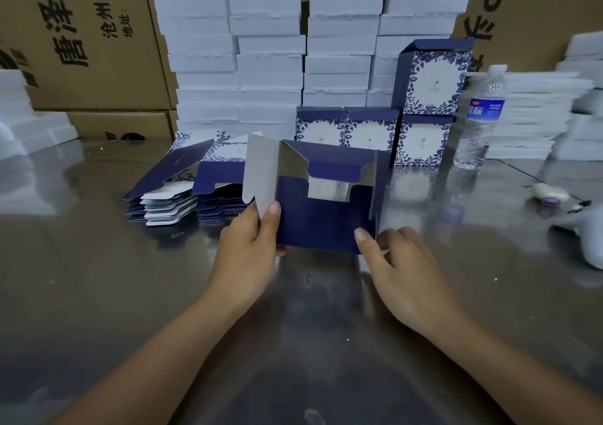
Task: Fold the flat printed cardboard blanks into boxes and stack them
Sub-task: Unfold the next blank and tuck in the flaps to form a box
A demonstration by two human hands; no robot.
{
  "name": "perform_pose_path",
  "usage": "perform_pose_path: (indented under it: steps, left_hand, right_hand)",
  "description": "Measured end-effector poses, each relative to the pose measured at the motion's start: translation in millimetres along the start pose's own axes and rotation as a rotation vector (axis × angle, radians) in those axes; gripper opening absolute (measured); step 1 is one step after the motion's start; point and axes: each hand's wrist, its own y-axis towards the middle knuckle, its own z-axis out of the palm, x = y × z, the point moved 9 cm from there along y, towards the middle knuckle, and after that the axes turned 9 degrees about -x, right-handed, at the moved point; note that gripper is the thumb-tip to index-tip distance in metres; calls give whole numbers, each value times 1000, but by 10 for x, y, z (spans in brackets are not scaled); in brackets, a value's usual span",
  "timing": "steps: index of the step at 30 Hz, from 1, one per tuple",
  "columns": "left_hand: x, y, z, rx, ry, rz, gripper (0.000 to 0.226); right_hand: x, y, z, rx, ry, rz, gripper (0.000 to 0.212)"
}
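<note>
Left hand (251,255), right hand (404,274), one blank (313,222), four boxes (424,144)

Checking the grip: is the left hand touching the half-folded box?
Touching. The head view shows the left hand pinching the half-folded box at its left edge.

Navy box (323,225) half-folded (flaps open); flat blanks (164,172) stacked behind.
</note>
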Motion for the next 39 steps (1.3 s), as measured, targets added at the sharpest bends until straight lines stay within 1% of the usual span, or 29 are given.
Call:
perform_pose_path:
  steps: [1, 2, 3, 5, 8, 9, 12, 14, 17, 18, 20, 22, 24, 27, 29, 32, 35, 39]
  left_hand:
    - [-24, -7, -10, -9, -8, 9, 34]
    - [-38, -12, -8, -11, -14, 16, 38]
    - [-55, -23, 5, 0, -19, 23, 37]
    - [-85, -46, 46, 31, -30, 25, 26]
    - [-95, -65, 74, 52, -59, 8, 12]
    - [-96, -71, 84, 61, -58, -2, 11]
    - [-110, -80, 99, 75, 35, 13, 24]
    - [-125, -90, 97, 68, 48, 17, 27]
    - [-89, -84, 75, 33, 2, -33, 21]
    - [-52, -78, 72, 25, -16, -80, 18]
    - [58, -99, 107, 51, -65, -245, 23]
    - [143, -186, 225, 143, -166, -427, 31]
    - [118, -267, 310, 210, -265, -500, 36]
    - [54, -304, 345, 234, -375, -506, 34]
    - [39, -320, 367, 246, -397, -497, 34]
    - [33, -341, 380, 242, -393, -471, 35]
    - [3, -335, 376, 230, -381, -440, 33]
    - [27, -340, 415, 250, -390, -474, 48]
  right_hand:
    - [3, -2, 8, 8, -13, 5, 70]
    - [-3, -2, 4, 9, 6, 24, 74]
    - [-35, 3, 5, 6, 56, 64, 72]
    - [-113, 10, 21, -2, 190, 166, 61]
    - [-236, 39, 9, -50, 386, 320, 53]
    - [-274, 48, 1, -63, 453, 370, 51]
    - [-306, 55, -15, -68, 580, 446, 49]
    - [-273, 52, -26, -74, 617, 447, 48]
    - [-212, 50, -23, -92, 675, 415, 47]
    - [-191, 52, -27, -102, 696, 400, 47]
    - [-155, 54, -26, -112, 741, 376, 50]
    - [-128, 49, -8, -101, 779, 361, 51]
    - [-87, 43, 3, -85, 813, 345, 51]
    - [-63, 58, -29, -111, 878, 342, 52]
    - [-47, 59, -26, -109, 925, 346, 54]
    - [-29, 33, 61, -44, 966, 376, 58]
    - [-54, 12, 122, 3, 925, 403, 57]
    - [-67, 5, 121, 14, 904, 427, 60]
